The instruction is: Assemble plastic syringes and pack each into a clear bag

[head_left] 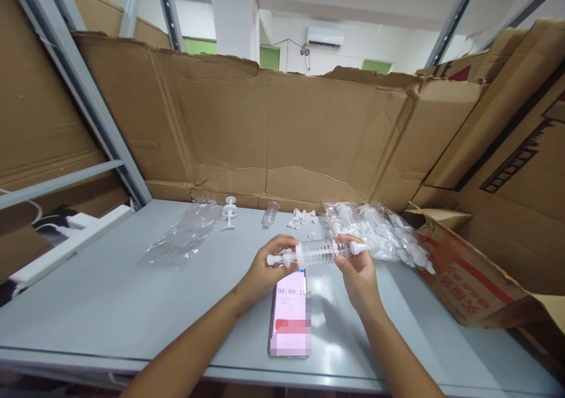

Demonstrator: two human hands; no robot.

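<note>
Over the phone, both hands hold a clear ribbed plastic syringe [324,252] sideways, with a white plunger at its left end and a white tip at its right. My left hand [267,268] closes around the plunger end and the white collar. The fingers and thumb of my right hand [361,274] grip the barrel near the white tip. Below the syringe lies a phone [291,312] showing a running timer. Beyond the hands are a loose clear barrel [271,214], a white plunger [229,212] and a small pile of white nozzle-like pieces [302,218].
A flat clear plastic bag [185,233] lies at the back left. Bags full of white and clear parts [375,230] sit at the back right, beside an open cardboard box [463,274]. Cardboard walls [286,127] enclose the grey table [176,309]; a power strip [75,245] runs along the left.
</note>
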